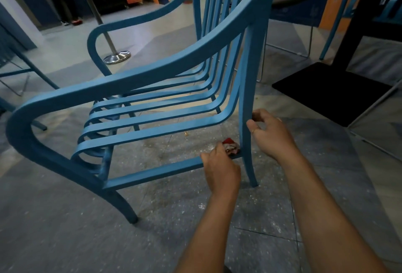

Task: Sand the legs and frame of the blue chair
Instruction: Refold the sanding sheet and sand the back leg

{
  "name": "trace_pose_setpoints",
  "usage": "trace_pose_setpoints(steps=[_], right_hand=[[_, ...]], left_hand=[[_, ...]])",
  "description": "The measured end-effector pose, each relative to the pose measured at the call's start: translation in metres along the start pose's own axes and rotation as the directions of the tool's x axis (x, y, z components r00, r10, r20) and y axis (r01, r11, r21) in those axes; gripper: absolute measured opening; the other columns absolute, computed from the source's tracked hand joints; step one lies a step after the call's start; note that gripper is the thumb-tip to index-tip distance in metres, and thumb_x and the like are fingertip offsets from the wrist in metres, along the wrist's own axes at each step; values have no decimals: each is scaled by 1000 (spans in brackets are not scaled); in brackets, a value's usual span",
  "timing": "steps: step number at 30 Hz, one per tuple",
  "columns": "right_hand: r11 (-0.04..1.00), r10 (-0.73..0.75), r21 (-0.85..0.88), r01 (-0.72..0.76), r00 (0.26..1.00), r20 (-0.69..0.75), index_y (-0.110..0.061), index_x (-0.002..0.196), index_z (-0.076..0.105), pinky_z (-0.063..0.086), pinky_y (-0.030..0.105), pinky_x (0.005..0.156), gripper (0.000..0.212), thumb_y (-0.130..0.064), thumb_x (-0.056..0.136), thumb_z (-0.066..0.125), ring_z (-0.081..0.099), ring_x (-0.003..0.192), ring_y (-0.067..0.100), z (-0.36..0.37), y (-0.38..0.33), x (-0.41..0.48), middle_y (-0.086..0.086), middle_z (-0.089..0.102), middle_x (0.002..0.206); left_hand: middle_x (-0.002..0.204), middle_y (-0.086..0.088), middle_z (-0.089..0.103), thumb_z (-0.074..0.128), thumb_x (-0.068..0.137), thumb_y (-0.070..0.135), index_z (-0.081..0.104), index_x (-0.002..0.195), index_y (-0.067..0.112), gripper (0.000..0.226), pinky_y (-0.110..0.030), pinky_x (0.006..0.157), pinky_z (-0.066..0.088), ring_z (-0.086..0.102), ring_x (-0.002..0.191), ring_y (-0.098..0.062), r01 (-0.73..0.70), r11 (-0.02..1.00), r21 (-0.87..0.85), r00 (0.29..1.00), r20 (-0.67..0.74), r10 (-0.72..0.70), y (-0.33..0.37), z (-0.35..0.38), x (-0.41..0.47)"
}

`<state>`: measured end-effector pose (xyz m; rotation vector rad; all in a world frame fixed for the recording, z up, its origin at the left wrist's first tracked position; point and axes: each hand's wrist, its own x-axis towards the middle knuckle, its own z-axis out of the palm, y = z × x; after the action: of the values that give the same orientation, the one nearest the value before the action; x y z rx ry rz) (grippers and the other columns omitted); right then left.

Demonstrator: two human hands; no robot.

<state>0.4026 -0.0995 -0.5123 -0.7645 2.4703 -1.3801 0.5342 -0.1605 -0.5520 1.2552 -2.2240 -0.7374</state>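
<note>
The blue chair (152, 72) stands on the tiled floor, seen from its side, with slatted seat and curved armrests. My left hand (219, 168) presses a crumpled red and white piece of sandpaper (231, 147) against the lower side rail (156, 172), right where the rail meets the rear leg (248, 120). My right hand (269, 133) wraps around that rear leg just above the rail, thumb in front. Pale scuffed patches show on the front leg near the seat.
A black table base (330, 92) lies on the floor to the right, under a dark table. A steel stanchion base (117, 56) stands behind the chair. More blue chairs sit at left and far right. A person stands by vending machines at the back. Dust flecks the floor.
</note>
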Motion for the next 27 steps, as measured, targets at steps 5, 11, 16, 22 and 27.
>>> trace_pose_setpoints(steps=[5, 11, 16, 22, 27], right_hand=[[999, 11, -34, -11, 1000, 3, -48, 105, 57, 42, 37, 88, 8, -41, 103, 57, 56, 114, 16, 1, -4, 3, -14, 65, 122], [999, -7, -35, 9, 999, 46, -47, 107, 57, 46, 41, 93, 10, -38, 103, 58, 57, 121, 20, -5, -7, 5, -19, 63, 116], [1000, 3, -5, -2, 996, 86, -47, 113, 60, 42, 41, 93, 12, -41, 102, 60, 54, 127, 17, -12, -8, 5, -28, 64, 116], [995, -41, 94, 33, 996, 85, -50, 119, 62, 45, 45, 104, 25, -30, 104, 63, 54, 133, 17, -14, -11, 0, -38, 60, 109], [996, -24, 84, 16, 994, 103, -52, 116, 58, 42, 40, 96, 26, -28, 106, 61, 55, 126, 14, -13, -15, 2, -31, 59, 116]], left_hand=[[108, -3, 67, 61, 94, -5, 70, 130, 23, 47, -36, 76, 54, 56, 104, -29, -81, 996, -24, 995, 60, 83, 13, 8, -8], [98, 1, 66, 53, 97, -6, 71, 133, 21, 48, -30, 75, 47, 47, 98, -19, -170, 985, -15, 974, 147, 170, -2, 2, -22], [88, 17, 65, 51, 99, 1, 77, 118, 32, 45, -33, 67, 60, 69, 86, -24, 3, 988, -152, 944, 326, 47, -29, -21, -36], [71, 9, 77, 62, 103, 18, 80, 94, 33, 25, -20, 48, 41, 56, 53, -3, 282, 927, -246, 938, 276, -212, -81, -51, -20], [67, 4, 72, 75, 93, 19, 68, 69, 28, 27, -31, 63, 56, 68, 71, -17, 328, 901, -283, 945, 81, -318, -108, -81, 9]])
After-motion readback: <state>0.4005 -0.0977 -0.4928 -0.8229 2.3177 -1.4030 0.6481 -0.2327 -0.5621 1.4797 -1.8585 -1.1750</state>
